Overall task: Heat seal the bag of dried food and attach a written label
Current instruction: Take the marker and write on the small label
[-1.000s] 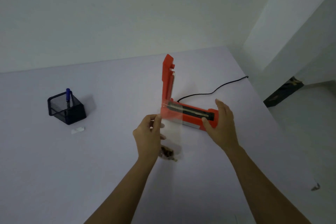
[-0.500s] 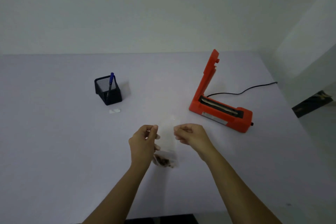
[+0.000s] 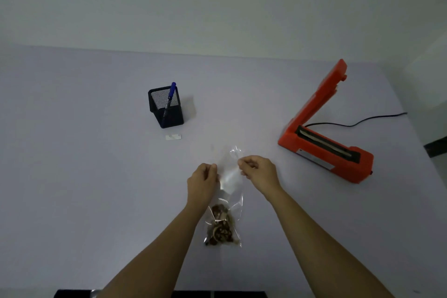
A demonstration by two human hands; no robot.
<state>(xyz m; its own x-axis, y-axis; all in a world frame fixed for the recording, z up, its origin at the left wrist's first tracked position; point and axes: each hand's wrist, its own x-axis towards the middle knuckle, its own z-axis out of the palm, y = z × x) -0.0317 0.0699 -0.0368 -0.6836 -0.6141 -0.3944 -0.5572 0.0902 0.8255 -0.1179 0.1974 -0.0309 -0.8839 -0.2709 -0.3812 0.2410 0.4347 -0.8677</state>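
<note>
A clear plastic bag (image 3: 229, 184) with brown dried food (image 3: 220, 227) at its bottom lies on the white table in front of me. My left hand (image 3: 202, 182) pinches the bag's upper left edge. My right hand (image 3: 260, 172) pinches its upper right edge. The orange heat sealer (image 3: 324, 145) stands to the right with its arm raised open. A small white label (image 3: 173, 137) lies flat in front of a black mesh pen holder (image 3: 165, 107), which holds a blue pen (image 3: 171, 93).
The sealer's black cord (image 3: 362, 121) runs off the table's right edge. The table (image 3: 84, 176) reaches back to a pale wall. A dark strip shows along the near table edge at the bottom.
The bag has come away from the sealer toward me and lowered to the table. My right hand left the sealer and took the bag's top edge. The view shifted left and down.
</note>
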